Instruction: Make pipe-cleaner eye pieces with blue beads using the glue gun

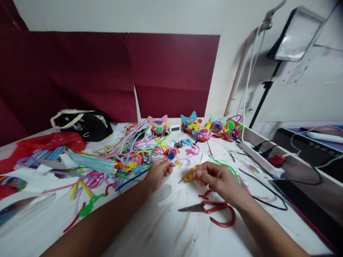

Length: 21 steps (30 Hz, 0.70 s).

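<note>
My right hand (215, 177) is closed around a yellow glue gun (189, 175), whose metal tip points down and left. To its left, my left hand (158, 174) hovers over the table with fingers curled; whether anything small is between them is hidden. Just beyond my left hand lies a small orange and blue coiled piece (172, 153). Red-handled scissors (219, 210) lie open below my right hand, blades pointing left. A cut paper shape (163, 194) rests beneath my left hand.
Pipe cleaners (91, 161) in many colours cover the left side. Several colourful animal heads, one with pink ears (158, 125), stand at the back by a small digital clock (175, 129). A white power strip (264, 159), cables and a black bag (81, 125) are around.
</note>
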### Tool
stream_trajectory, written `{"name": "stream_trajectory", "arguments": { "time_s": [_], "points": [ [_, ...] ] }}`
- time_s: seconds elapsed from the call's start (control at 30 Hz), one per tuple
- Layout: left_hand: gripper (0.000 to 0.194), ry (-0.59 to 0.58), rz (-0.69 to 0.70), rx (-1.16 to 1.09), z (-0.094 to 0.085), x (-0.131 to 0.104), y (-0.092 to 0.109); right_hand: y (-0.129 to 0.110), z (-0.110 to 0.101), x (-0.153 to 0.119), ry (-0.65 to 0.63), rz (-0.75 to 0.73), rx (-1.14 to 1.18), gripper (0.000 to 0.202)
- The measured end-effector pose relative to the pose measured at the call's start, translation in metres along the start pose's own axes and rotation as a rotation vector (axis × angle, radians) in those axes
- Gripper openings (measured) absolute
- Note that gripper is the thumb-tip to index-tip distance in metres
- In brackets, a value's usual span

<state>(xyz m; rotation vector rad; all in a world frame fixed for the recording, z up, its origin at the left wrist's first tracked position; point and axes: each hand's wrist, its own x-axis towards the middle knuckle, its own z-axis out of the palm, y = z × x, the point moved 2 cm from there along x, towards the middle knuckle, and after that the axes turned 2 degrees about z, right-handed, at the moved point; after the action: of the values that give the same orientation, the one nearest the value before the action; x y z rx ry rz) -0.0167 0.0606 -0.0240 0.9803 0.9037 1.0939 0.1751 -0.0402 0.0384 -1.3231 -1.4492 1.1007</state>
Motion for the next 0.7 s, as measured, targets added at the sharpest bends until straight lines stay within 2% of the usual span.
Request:
{"name": "stream_trajectory", "arguments": {
  "time_s": [0.27, 0.47, 0.7],
  "points": [
    [0.018, -0.079, -0.101, -0.040, 0.008, -0.009, 0.006, 0.020, -0.007, -0.001, -0.029, -0.026, -0.055, 0.033],
    [0.021, -0.170, -0.185, -0.036, 0.013, -0.016, 0.008, 0.027, -0.009, 0.004, -0.038, -0.043, -0.071, 0.026],
    [0.021, -0.173, -0.215, 0.019, 0.005, -0.020, 0.011, 0.026, -0.015, 0.011, -0.062, -0.047, -0.084, 0.025]
  ]
}}
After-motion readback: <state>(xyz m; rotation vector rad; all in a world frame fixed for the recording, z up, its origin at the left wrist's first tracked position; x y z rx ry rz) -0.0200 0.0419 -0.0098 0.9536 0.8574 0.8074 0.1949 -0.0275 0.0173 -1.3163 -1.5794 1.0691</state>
